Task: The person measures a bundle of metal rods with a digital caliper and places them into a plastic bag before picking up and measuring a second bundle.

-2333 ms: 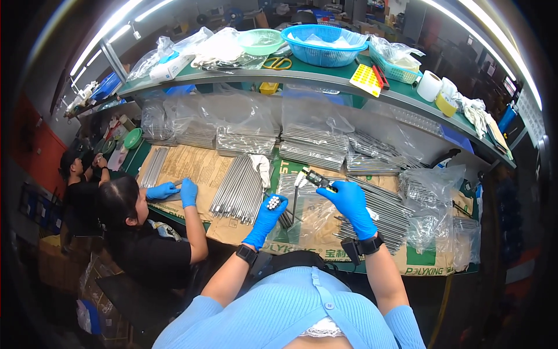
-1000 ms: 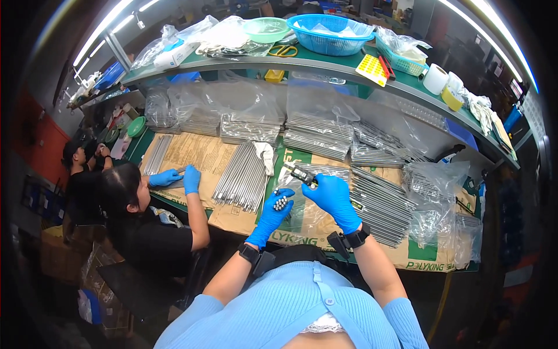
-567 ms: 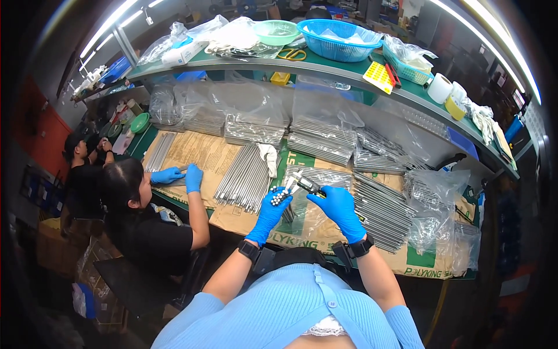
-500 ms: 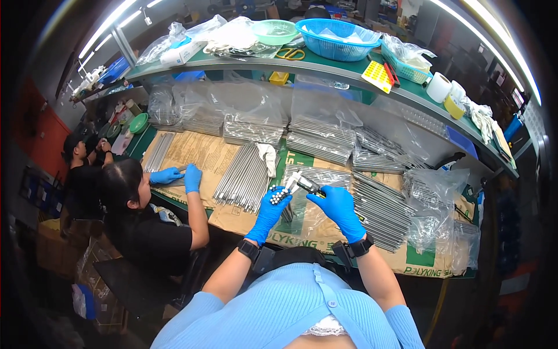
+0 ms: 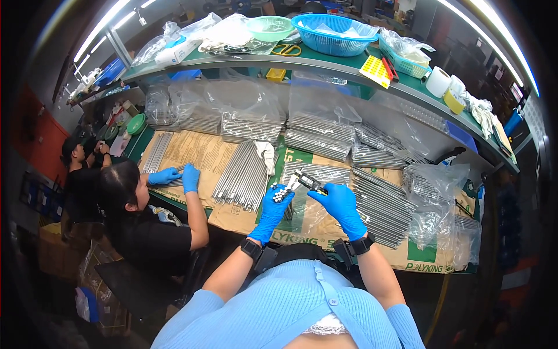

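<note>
My left hand (image 5: 271, 214), in a blue glove, is closed round a bundle of thin metal rods (image 5: 280, 195), whose round ends point toward me. My right hand (image 5: 342, 208), gloved alike, grips a digital caliper (image 5: 307, 180). The caliper's jaws reach the rod ends at my left hand; whether they close on one rod is too small to tell. Loose rods (image 5: 381, 209) lie in a wide row to the right of my right hand. Left of my left hand a fan of rods (image 5: 239, 177) is spread on brown paper, with a white glove (image 5: 266, 156) on it.
Plastic-wrapped rod stacks (image 5: 318, 136) line the back of the bench. Above them runs a shelf (image 5: 232, 60) with a blue basket (image 5: 334, 36) and a green bowl (image 5: 270, 29). A co-worker (image 5: 145, 215) in blue gloves handles rods at the left; another person (image 5: 75, 157) sits beyond.
The whole view has shifted very slightly. Both hands keep their holds on the rods and the caliper, and the caliper stays near the rod ends.
</note>
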The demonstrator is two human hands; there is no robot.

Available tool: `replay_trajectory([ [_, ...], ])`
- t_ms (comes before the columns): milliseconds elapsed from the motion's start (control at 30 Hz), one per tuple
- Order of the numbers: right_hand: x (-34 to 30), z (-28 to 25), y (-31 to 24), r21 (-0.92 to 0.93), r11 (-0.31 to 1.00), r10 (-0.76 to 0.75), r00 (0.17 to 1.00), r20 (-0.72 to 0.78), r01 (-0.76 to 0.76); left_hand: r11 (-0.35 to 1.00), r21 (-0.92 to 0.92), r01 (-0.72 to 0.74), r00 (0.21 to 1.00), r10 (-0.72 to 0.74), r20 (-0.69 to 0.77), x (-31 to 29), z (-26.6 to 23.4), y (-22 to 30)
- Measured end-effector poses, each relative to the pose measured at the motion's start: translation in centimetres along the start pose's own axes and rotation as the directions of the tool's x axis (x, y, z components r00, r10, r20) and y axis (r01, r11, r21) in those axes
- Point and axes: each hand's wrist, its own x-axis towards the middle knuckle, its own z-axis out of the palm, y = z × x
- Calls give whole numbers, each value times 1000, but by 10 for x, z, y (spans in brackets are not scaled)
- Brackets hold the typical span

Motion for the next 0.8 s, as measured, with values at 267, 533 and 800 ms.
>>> replay_trajectory([
  [267, 0, -47, -1, 27, 995, 90, 993, 75, -93, 998, -6, -59, 989, 59, 139, -4, -16, -2],
  [533, 11, -49, -4, 20, 999, -37, 999, -38, 38, 986, 32, -165, 961, 153, 229, -14, -12, 15],
  [800, 11, -8, -30, -24, 993, -119, 990, -80, 117, 998, 18, -65, 974, 59, 219, -13, -12, 3],
])
